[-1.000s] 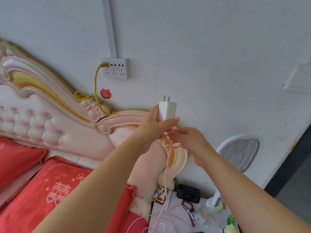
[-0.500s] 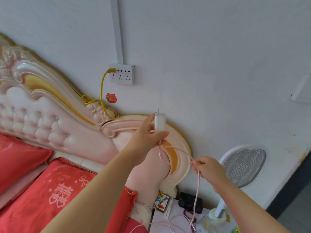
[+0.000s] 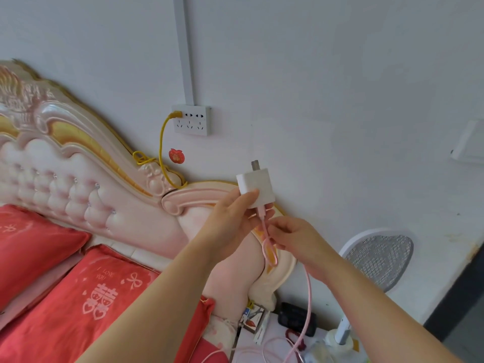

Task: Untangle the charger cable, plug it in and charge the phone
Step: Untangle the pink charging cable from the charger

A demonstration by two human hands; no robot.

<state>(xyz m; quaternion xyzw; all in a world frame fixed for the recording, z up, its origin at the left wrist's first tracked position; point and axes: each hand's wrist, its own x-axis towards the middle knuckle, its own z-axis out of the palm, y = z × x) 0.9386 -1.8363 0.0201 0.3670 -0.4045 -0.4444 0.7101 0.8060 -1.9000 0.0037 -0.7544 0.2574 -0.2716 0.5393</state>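
- A bedroom corner: a plain white wall, with a white multi-outlet wall socket (image 3: 191, 121) mounted on it under a vertical white cable duct (image 3: 184, 48).
- A yellow cable (image 3: 162, 150) is plugged into the socket's upper left outlet and hangs down to the ornate pink and gold padded headboard (image 3: 78, 176) below and left of the socket.
- A small red apple-shaped sticker (image 3: 176, 155) sits on the wall just below the socket.
- Red pillows (image 3: 78, 297) with white printed hearts and lettering lie on the bed, far below and left of the socket.
- Below and right of the socket, the left hand (image 3: 230, 224) holds up a white square charger plug (image 3: 256, 188), its metal prongs pointing up; the thumb and fingers pinch the plug's lower end.
- A thin pink charger cable (image 3: 267, 244) leaves the bottom of the plug, forms a small loop, then drops towards the lower edge of the view.
- The right hand (image 3: 296, 239), just beside the left and lower, pinches the pink cable close under the plug.
- Well below the socket, a cluttered white surface (image 3: 277, 334) carries more pink cable, a black box-like object (image 3: 296, 318) and small packets.
- Lower right of the socket, a white mesh-headed electric swatter (image 3: 377, 258) stands against the wall.
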